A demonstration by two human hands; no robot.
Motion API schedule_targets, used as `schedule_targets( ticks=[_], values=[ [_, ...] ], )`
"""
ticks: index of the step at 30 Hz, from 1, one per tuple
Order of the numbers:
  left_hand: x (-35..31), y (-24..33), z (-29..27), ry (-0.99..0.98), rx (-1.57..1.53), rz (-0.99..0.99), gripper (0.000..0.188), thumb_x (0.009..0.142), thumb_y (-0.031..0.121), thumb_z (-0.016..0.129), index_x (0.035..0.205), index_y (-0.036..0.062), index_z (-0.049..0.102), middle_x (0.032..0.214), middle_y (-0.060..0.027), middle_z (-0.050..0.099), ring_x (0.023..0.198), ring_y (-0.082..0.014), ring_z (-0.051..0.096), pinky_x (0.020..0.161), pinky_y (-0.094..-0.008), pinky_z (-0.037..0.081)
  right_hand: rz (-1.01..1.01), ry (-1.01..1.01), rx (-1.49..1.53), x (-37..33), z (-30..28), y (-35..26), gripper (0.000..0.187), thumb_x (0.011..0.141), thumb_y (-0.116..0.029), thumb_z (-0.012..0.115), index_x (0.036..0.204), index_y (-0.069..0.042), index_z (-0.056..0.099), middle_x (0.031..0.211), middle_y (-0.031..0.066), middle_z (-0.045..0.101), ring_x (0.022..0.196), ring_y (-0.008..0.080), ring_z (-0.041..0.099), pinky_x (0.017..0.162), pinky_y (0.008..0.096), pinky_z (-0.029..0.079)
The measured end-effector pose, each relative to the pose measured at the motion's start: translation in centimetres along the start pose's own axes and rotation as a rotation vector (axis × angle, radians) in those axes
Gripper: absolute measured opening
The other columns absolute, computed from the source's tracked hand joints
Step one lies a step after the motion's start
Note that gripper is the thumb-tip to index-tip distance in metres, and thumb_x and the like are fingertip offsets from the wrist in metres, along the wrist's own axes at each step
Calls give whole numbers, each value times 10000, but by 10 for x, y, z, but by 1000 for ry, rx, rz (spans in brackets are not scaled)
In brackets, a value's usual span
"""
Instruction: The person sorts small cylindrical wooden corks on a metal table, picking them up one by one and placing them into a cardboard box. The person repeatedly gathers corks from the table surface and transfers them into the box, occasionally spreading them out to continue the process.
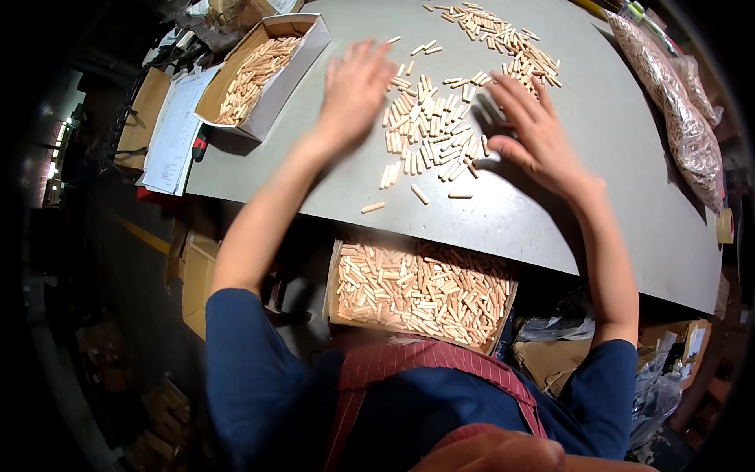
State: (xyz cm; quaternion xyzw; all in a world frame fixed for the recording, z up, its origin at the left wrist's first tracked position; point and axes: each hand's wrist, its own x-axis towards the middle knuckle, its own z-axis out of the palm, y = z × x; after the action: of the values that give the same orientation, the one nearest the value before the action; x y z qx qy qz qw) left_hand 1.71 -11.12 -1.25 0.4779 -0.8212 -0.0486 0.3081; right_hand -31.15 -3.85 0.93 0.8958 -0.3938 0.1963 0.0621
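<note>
Short wooden dowel pins (431,130) lie in a loose spread on the grey tabletop (338,185), between my two hands. My left hand (358,88) is at the left side of this spread, slightly blurred, its fingers apart and nothing seen in them. On the right side my right hand (533,135) hovers at the pins with fingers spread and thumb out, also holding nothing that I can see. A second heap of dowel pins (511,41) reaches back from the spread toward the far edge. Below the table's front edge, an open cardboard box (333,293) full of dowel pins stands close to my body.
A white cardboard box (287,93) with more dowel pins stands at the left, beside papers (174,134) on the table edge. Filled clear plastic bags (668,102) lie along the right edge, near a tape roll (725,226). Cartons and plastic (566,346) are below at right.
</note>
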Motion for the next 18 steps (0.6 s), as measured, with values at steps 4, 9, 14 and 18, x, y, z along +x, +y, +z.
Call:
schedule_targets(
  ticks=[4, 9, 14, 18],
  values=[
    [42, -74, 19, 12, -98, -124, 633, 1106, 459, 393, 1524, 5, 535, 1596, -230, 503, 1515, -408, 405, 1267, -517, 241, 159, 50, 160, -2, 12, 28, 692, 1062, -494, 592, 1550, -23, 459, 1625, 201, 453, 1529, 423, 378, 1306, 511, 240],
    [84, -71, 45, -72, -287, 2, 661, 1098, 491, 420, 1503, -13, 557, 1555, -200, 562, 1461, -370, 487, 1228, -417, 347, 220, -17, 247, -2, 13, 25, 617, 1088, -444, 575, 1562, -66, 462, 1662, 146, 433, 1560, 417, 342, 1290, 495, 279],
    [82, 4, 34, -423, -680, 1, 577, 1120, 422, 464, 1528, 27, 566, 1555, -134, 581, 1464, -231, 501, 1241, -344, 339, 152, -6, 280, -4, 8, 20, 565, 1083, -450, 581, 1457, -27, 578, 1625, 163, 475, 1533, 413, 387, 1240, 487, 364],
    [58, 26, 30, -592, -848, 89, 565, 1131, 403, 452, 1481, -13, 606, 1545, -160, 579, 1463, -256, 501, 1254, -355, 333, 132, 9, 321, -4, 7, 18, 471, 1098, -385, 575, 1378, -12, 645, 1582, 157, 522, 1479, 359, 464, 1204, 445, 406]
  ],
)
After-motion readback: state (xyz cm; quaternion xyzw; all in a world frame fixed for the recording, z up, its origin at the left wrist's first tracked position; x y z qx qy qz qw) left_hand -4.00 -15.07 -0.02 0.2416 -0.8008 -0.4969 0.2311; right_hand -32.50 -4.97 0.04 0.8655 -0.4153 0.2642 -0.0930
